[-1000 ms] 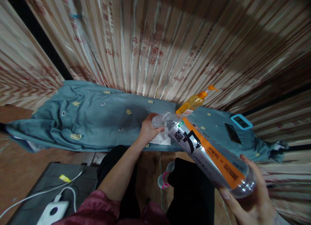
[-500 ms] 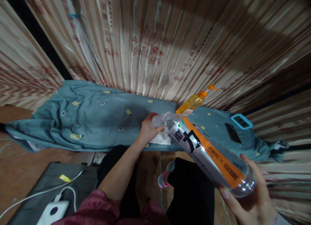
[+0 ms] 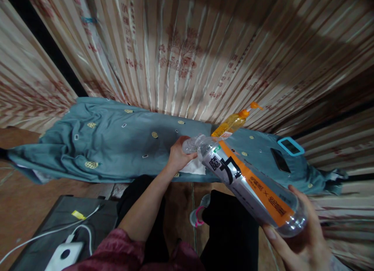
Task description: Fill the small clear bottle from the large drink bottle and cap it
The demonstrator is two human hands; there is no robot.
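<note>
A large clear plastic bottle [image 3: 248,185] with an orange and silver label lies slantwise in the air, its neck up to the left. It looks empty. My right hand [image 3: 304,240] is closed around its base. At the neck end, my left hand [image 3: 179,156] is closed on a small clear plastic container [image 3: 190,145], which meets the bottle's mouth. How the two join is too unclear to tell. White tissue [image 3: 194,167] lies on the cloth below my left hand. Behind the bottle stands a pump bottle [image 3: 229,124] of yellow liquid with an orange top.
Blue-green pineapple-print cloth [image 3: 117,146] covers the narrow table. A dark phone [image 3: 279,160] and a blue-framed device [image 3: 291,146] lie at its right. A patterned curtain [image 3: 175,48] hangs behind. At lower left, a white power bank [image 3: 64,257] with cables rests on a dark surface [image 3: 49,212].
</note>
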